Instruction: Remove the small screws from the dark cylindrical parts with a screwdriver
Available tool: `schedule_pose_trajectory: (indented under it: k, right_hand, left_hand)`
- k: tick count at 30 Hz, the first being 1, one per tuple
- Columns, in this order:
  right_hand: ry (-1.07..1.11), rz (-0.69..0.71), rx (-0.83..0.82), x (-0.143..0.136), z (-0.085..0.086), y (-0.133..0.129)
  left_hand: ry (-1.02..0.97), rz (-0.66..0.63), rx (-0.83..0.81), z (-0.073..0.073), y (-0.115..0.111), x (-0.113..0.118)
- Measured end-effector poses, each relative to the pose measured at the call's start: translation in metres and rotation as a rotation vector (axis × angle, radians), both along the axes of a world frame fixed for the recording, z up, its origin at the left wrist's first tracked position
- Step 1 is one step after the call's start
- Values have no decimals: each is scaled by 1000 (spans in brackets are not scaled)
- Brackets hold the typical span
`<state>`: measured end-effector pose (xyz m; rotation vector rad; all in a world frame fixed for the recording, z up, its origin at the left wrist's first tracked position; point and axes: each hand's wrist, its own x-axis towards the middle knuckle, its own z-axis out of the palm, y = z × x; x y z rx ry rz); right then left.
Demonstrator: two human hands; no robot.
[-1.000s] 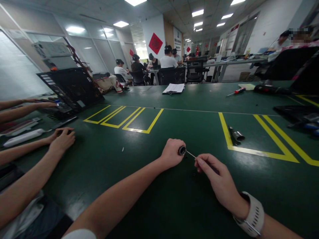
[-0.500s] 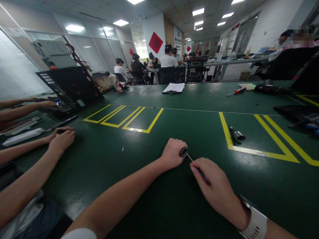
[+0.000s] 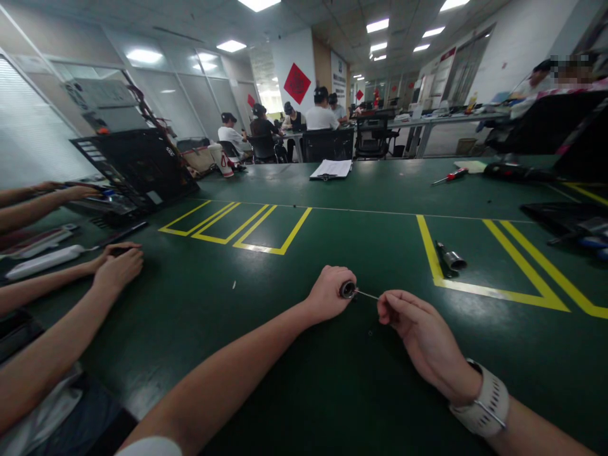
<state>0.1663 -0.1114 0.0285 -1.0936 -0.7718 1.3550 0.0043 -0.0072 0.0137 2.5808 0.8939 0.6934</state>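
Observation:
My left hand is wrapped round a short, dark metal cylinder, its round open end facing right. Between the closed fingertips of my right hand is a thin screwdriver; the handle is hidden by the hand now. The shaft's tip meets the right edge of the cylinder's opening; whether it is inside or just against the rim I cannot tell. A tiny dark speck lies on the green table below the shaft, too small to name.
Inside a yellow-taped area at right lie a silver metal cylinder and dark slim parts. Farther back are a red-handled screwdriver and a clipboard with papers. At left, co-workers' hands rest near a white power strip.
My right hand has turned and shifted right, so the screwdriver shaft lies flatter and its handle has gone from view. My left hand with the cylinder has hardly moved.

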Motion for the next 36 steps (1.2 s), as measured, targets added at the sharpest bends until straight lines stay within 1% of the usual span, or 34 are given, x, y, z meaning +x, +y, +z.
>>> schedule_pose_trajectory:
  k: [2, 6, 8, 9, 11, 13, 15, 17, 19, 23, 25, 26, 28, 30, 31, 33, 34, 36]
  right_hand:
    - [-95, -4, 29, -1, 1, -2]
    - [-566, 45, 177, -5, 7, -11]
    - [-678, 79, 232, -6, 10, -14]
    - [-681, 92, 238, -6, 11, -14]
    - [-599, 98, 204, -2, 11, -11]
    - [-420, 84, 135, 3, 10, -6]
    - [-194, 69, 59, 7, 8, -1]
    - [-29, 62, 2, 10, 6, 3]
    - [43, 54, -26, 10, 5, 5]
    - [76, 32, -33, 8, 3, 6]
    - [25, 12, -3, 7, 4, 3]
    - [-62, 6, 30, 5, 5, 1]
    - [-332, 24, 118, 2, 8, -5]
    - [-606, 73, 211, 0, 12, -9]
    - [-685, 99, 241, -1, 14, -11]
    - [-731, 142, 261, -1, 16, -10]
    - [-706, 153, 246, 0, 16, -9]
    - [-566, 148, 178, 4, 15, -4]
  left_hand:
    - [24, 12, 5, 0, -1, 0]
    - [99, 7, 61, 3, -3, 1]
    - [137, -4, 94, 4, -4, 1]
    - [148, -7, 105, 5, -5, 1]
    - [151, -13, 104, 6, -5, 0]
    - [130, -20, 88, 6, -6, 0]
    - [96, -28, 69, 5, -5, -1]
    - [57, -35, 53, 3, -4, -1]
    - [25, -42, 35, 2, -3, -1]
    - [13, -30, 5, 0, 0, 0]
    - [24, -11, 8, 0, 0, 0]
    - [36, -3, 17, 0, -1, 0]
    - [76, 8, 57, 1, -2, 1]
    - [136, 13, 125, 3, -5, 1]
    - [167, 13, 163, 3, -6, 2]
    - [209, 8, 215, 4, -8, 2]
    - [213, 3, 221, 5, -9, 2]
    - [189, -8, 199, 5, -9, 1]
